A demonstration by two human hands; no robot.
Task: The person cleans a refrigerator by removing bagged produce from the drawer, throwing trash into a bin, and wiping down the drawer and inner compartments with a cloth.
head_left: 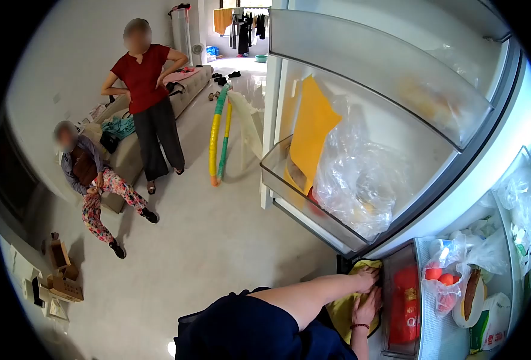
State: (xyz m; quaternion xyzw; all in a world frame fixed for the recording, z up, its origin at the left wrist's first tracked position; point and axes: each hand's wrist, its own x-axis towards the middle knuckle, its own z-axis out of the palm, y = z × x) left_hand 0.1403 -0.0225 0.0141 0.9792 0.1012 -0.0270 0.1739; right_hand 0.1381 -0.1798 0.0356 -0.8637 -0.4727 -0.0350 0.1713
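Note:
A yellow cloth [338, 314] with dark edging lies low beside the fridge, below the open door. My left hand [368, 279] is at the cloth's upper part, its fingers bent against it close to the fridge. Just below, my right hand [365, 308], with a dark red bracelet at the wrist, also holds the cloth. The fingertips of both hands are small and partly hidden. Right next to my hands stands a clear fridge drawer [391, 270] with red packages [404, 306] inside.
The open fridge door [361, 90] carries shelves with a yellow envelope [314, 129] and clear plastic bags [355, 174]. A fridge shelf holds bagged red fruit [434, 274]. One person [142, 78] stands by the sofa [127, 159]; another [85, 162] sits. Yellow-green tubes [215, 135] stand behind the door.

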